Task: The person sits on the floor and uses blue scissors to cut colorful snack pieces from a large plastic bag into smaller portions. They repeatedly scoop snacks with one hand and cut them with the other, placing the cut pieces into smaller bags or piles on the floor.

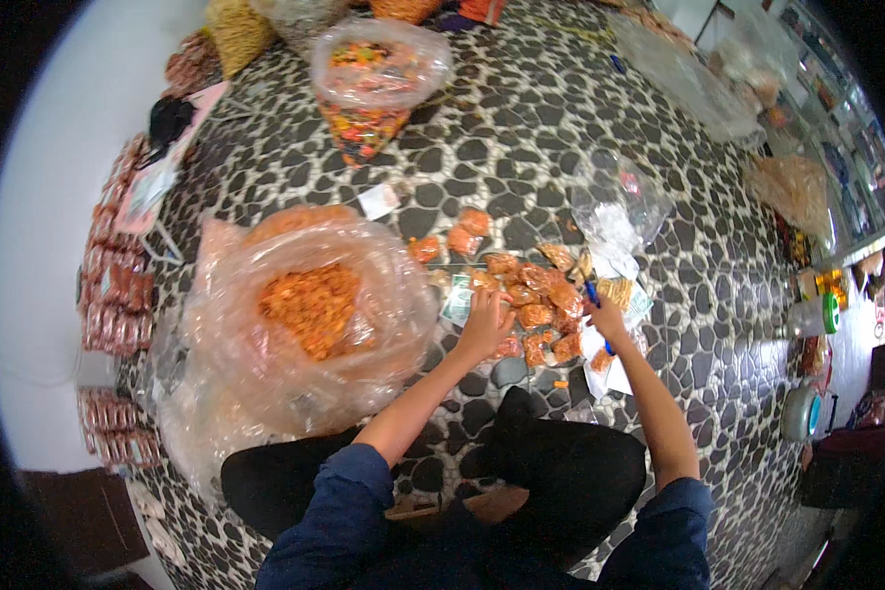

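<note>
Several small clear plastic packets of orange-brown snacks (536, 316) lie in a heap on the pebble-patterned floor before me. My left hand (489, 318) is at the heap's left edge, fingers bent over a packet; whether it grips the packet cannot be told. My right hand (606, 318) holds a blue pen-like tool (593, 294) at the heap's right side. Beside that hand lie a bundle of flat yellowish pieces (616, 293) and white paper (597, 372). A green-and-white printed card (456, 301) is left of my left hand.
A large open plastic bag of orange snacks (310, 310) stands at left. Farther off is a bag of colourful snacks (372, 74). Stacked packets (118, 295) line the left wall. A crumpled clear bag (619, 199) lies ahead; a glass display case (848, 147) and jars (815, 316) stand at right.
</note>
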The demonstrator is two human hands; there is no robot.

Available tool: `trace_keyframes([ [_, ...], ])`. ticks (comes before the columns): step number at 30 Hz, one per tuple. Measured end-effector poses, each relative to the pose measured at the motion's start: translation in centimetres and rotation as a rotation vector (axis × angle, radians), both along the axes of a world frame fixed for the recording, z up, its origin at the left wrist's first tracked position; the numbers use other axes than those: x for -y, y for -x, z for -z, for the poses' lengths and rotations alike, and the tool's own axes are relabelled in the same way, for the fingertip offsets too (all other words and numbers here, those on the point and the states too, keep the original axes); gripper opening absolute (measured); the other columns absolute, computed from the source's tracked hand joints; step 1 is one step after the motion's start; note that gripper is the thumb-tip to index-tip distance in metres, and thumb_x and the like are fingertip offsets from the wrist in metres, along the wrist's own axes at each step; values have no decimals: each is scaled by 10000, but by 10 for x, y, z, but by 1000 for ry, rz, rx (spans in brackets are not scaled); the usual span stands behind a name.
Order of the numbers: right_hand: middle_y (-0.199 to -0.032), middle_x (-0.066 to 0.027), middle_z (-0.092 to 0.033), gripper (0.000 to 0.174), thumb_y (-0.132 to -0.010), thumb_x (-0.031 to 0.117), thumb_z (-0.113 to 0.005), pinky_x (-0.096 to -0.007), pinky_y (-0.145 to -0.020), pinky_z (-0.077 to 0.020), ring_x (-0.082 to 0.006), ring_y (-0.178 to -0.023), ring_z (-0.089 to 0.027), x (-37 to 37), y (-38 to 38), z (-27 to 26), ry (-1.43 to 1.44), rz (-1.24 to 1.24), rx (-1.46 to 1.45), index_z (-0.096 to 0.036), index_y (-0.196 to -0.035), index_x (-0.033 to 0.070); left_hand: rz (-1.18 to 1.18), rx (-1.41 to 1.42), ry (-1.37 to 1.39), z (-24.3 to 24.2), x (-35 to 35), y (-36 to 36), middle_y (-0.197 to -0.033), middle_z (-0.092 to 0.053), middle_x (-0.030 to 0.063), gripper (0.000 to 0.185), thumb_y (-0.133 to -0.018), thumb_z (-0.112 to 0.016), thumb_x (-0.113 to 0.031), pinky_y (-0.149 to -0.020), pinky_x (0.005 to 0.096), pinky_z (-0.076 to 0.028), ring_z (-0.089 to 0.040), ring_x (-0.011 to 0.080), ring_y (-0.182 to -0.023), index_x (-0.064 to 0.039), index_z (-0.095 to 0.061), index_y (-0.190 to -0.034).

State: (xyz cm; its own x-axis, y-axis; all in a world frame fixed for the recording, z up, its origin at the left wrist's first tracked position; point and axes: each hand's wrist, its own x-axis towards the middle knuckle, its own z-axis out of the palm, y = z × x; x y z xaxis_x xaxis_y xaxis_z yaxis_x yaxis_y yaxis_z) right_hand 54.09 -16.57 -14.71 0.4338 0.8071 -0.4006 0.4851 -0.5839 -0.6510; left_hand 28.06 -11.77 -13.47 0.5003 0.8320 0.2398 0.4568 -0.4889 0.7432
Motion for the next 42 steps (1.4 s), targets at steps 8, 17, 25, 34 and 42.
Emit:
trace_keyframes([
  [8, -807, -198, -605, 292, -720, 127, -603, -382, -639, -462, -348, -731, -590, -2, 49, 80, -102, -115, 213, -569, -1001, 54, -68, -176, 333, 102, -5, -60, -984, -503, 208, 407, -758, -611, -148, -783, 417, -391, -500, 364, -902, 2, -405, -1075],
  [17, -750, -137, -579, 381, -692, 185, -658, -347, -613, -448, -265, -668, -581, -11, 62, 30, -164, 34, 18, -538, -1026, 48, -215, 356, 520, 60, 1, -76, -1106, -508, 164, 478, -777, -624, -189, -866, 325, -388, -493, 250, -1035, 17, -412, -1154],
  [25, -682, -97, -548, 370, -738, 286, -660, -314, -552, -412, -197, -591, -536, -44, 127, -133, -502, -194, -254, -510, -968, 38, -36, 1248, 829, -91, -33, -15, -1036, -532, 49, 384, -896, -473, -248, -796, 258, -423, -525, 126, -906, -36, -402, -1209],
  [34, -741, -196, -573, 170, -883, 201, -418, -466, -523, -424, -353, -614, -571, -22, 268, -260, -743, -609, 446, -405, -871, 32, -181, 1307, 499, -193, -28, 125, -1069, -536, 84, 373, -913, -379, -362, -786, 282, -453, -553, 144, -891, -58, -417, -1126],
  [42, -634, -176, -583, 155, -858, 198, -435, -460, -505, -452, -356, -552, -581, -3, 344, -257, -747, -705, 685, -450, -860, 43, -541, 1164, 153, -201, -3, 190, -910, -546, 66, 359, -938, -319, -351, -786, 261, -398, -508, 133, -841, -29, -435, -1047],
])
